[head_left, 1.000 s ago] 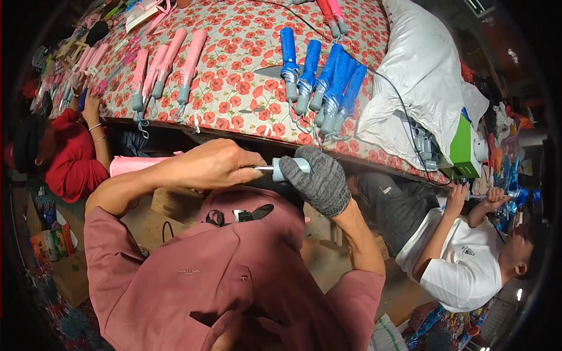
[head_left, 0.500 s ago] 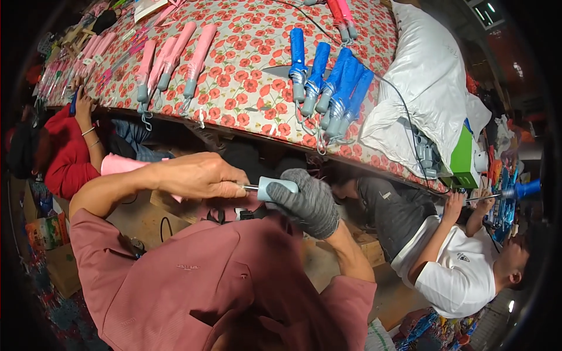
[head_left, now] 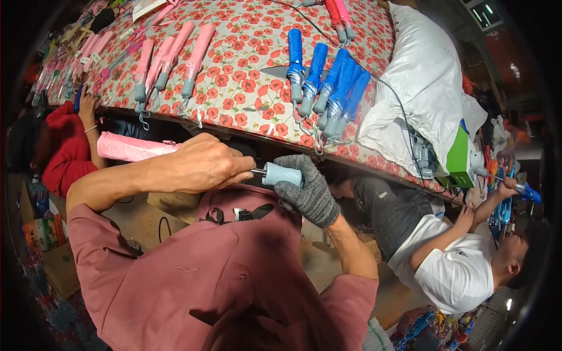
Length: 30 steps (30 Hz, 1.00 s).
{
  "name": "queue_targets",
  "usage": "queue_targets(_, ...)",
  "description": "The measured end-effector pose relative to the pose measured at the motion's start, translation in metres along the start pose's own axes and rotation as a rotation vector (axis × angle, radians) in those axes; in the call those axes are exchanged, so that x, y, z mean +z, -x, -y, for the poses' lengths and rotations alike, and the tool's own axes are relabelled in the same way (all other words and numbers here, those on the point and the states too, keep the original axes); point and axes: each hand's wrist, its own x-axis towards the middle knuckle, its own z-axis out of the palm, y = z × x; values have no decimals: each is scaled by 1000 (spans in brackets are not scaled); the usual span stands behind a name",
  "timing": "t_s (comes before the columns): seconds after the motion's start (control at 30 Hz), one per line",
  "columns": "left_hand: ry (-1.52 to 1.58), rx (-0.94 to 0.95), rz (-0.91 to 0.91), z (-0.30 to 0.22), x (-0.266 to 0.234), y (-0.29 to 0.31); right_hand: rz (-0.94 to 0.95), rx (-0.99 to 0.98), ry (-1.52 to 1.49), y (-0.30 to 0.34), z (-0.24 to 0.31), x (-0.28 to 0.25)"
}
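My bare left hand (head_left: pixel 205 165) is closed round the thin metal shaft (head_left: pixel 258 172) of a folded pink umbrella (head_left: pixel 130 147). The umbrella's pink cloth sticks out to the left behind my left forearm. On the shaft's right end sits a light grey handle (head_left: pixel 282 175). My right hand (head_left: pixel 313 196), in a dark grey knitted glove, grips that handle with the thumb below it. Both hands are in front of my body, just off the table's near edge. The inside of my left fist is hidden.
Several pink umbrellas (head_left: pixel 193 61) and blue umbrellas (head_left: pixel 331 82) lie on the flower-patterned tablecloth (head_left: pixel 240 88). A white sack (head_left: pixel 424 76) with grey handles stands at the right beside a green box (head_left: pixel 461 155). Co-workers sit at the left, in red (head_left: pixel 67 146), and right, in white (head_left: pixel 456 266).
My hands and the handle have shifted slightly right, and the glove's grip on the handle has changed. More of the pink umbrella shows. The co-worker at right has moved their hands and blue umbrella.
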Motion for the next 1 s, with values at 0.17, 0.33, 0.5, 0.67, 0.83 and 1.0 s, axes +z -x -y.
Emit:
queue_targets(0.17,-137,-37,-71,-8,-6,-7,-71,-227,286,-7,-9,-7)
queue_targets(0.33,-80,-6,-111,-5,-7,-10,-14,-364,500,-11,-12,-15)
queue_targets(0.5,-109,-31,-84,0,10,-10,-29,-144,160,-15,-16,-7)
queue_targets(0.67,-134,-45,-161,-1,22,-14,-82,33,-182,-12,-30,-3)
queue_targets(0.83,-49,-45,-210,-3,35,-16,-54,286,-630,-2,-27,-6)
queue_targets(1.0,8,-8,-266,-3,39,-10,11,131,-149,-1,-9,-15)
